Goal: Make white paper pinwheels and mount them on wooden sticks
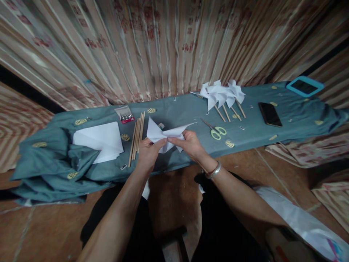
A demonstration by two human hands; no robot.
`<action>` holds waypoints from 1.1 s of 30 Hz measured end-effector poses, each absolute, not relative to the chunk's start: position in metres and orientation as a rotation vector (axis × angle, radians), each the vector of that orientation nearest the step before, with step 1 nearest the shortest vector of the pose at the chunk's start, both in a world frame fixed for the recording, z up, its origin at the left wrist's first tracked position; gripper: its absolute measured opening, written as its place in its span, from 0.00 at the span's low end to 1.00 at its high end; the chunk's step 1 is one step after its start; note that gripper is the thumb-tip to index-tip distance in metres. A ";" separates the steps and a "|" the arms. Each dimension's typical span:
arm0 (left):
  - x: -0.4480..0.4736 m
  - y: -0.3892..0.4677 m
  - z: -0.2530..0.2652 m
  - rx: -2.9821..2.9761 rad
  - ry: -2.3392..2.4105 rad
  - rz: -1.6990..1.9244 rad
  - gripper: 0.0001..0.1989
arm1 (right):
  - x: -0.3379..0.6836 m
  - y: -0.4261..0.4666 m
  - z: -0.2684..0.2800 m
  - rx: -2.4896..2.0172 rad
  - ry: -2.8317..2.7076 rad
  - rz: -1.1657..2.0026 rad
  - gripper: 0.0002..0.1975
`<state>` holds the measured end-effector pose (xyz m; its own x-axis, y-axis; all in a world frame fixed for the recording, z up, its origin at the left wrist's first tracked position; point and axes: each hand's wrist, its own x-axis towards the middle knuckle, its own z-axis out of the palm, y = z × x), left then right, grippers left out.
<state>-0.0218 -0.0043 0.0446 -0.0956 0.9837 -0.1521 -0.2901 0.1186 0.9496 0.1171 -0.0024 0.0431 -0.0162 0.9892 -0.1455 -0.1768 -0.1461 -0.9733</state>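
Observation:
Between my two hands is a white paper pinwheel head (167,134) with its points folded in toward the middle, held above the cloth. My left hand (149,151) pinches its left side, thumb at the centre. From the other side my right hand (191,143) grips it, the two thumbs meeting at the middle. Wooden sticks (137,136) lie just left of my left hand. Green-handled scissors (216,131) rest to the right of my right hand. Farther back on the right lie several paper pinwheels on sticks (222,95).
White paper sheets (102,140) lie at the left, partly under folded cloth. Behind the sticks is a small red-and-clear pack (127,115) of shiny pieces. A black phone (269,114) and a blue-framed tablet (304,86) lie at the right on the green cloth (177,109).

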 end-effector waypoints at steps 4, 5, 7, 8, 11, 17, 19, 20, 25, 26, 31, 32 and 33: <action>-0.022 -0.005 0.046 0.831 1.144 1.308 0.12 | 0.117 -0.004 0.042 -1.168 -0.991 1.402 0.20; -0.022 -0.005 0.046 0.820 1.142 1.306 0.12 | 0.117 -0.005 0.042 -1.162 -0.987 1.409 0.20; -0.021 -0.006 0.046 0.803 1.135 1.296 0.12 | 0.117 -0.006 0.042 -1.158 -0.980 1.423 0.20; -0.021 -0.006 0.046 0.801 1.134 1.289 0.12 | 0.117 -0.007 0.042 -1.161 -0.977 1.429 0.19; -0.022 -0.008 0.044 0.831 1.144 1.271 0.12 | 0.118 -0.008 0.041 -1.166 -0.973 1.436 0.18; -0.024 -0.011 0.039 0.892 1.145 1.231 0.13 | 0.118 -0.010 0.041 -1.198 -0.955 1.410 0.19; -0.024 -0.012 0.040 0.907 1.120 1.212 0.14 | 0.120 -0.009 0.042 -1.216 -0.968 1.388 0.19; -0.025 -0.012 0.042 0.911 1.097 1.202 0.16 | 0.121 -0.009 0.042 -1.224 -0.980 1.371 0.19; -0.038 -0.004 0.051 0.910 0.977 1.265 0.25 | 0.132 -0.009 0.045 -1.333 -1.106 1.157 0.17; -0.043 0.000 0.052 0.910 0.976 1.291 0.25 | 0.135 -0.010 0.046 -1.359 -1.140 1.096 0.16; -0.073 0.025 0.042 1.216 1.315 1.335 0.21 | 0.144 -0.023 0.053 -1.340 -1.342 0.876 0.10; -0.079 0.029 0.038 1.393 1.427 1.298 0.19 | 0.145 -0.026 0.054 -1.320 -1.392 0.843 0.09; -0.085 0.032 0.035 1.556 1.530 1.234 0.17 | 0.145 -0.029 0.055 -1.299 -1.442 0.807 0.07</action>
<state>-0.0848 0.0324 0.0351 -0.1097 0.9758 0.1893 0.3921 -0.1325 0.9103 0.1455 -0.0286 0.0550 0.0686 0.9697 0.2346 0.3078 0.2031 -0.9295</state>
